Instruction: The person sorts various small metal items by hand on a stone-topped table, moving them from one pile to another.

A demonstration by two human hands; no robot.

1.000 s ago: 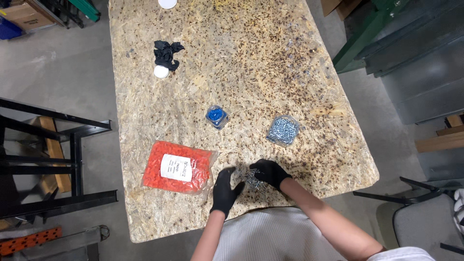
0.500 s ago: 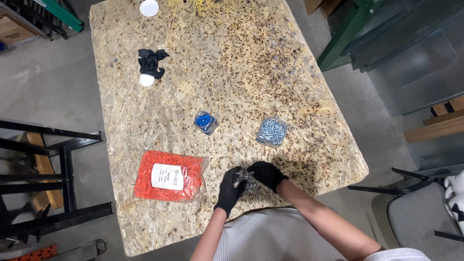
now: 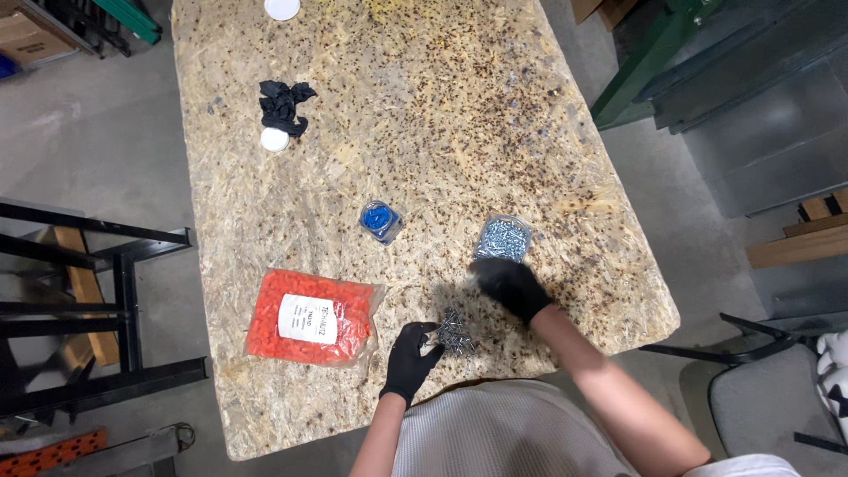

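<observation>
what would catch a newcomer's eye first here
The orange bag at the table's near left stands out most. Next come the black-gloved hands: the left hand beside a screw pile at the near edge, the right hand blurred just below a clear tub of screws.

A loose heap of small grey screws point(image 3: 454, 333) is seen on the chipboard table point(image 3: 424, 115), near its front edge. A clear tub of silvery screws point(image 3: 503, 238) stands toward the right edge.
</observation>
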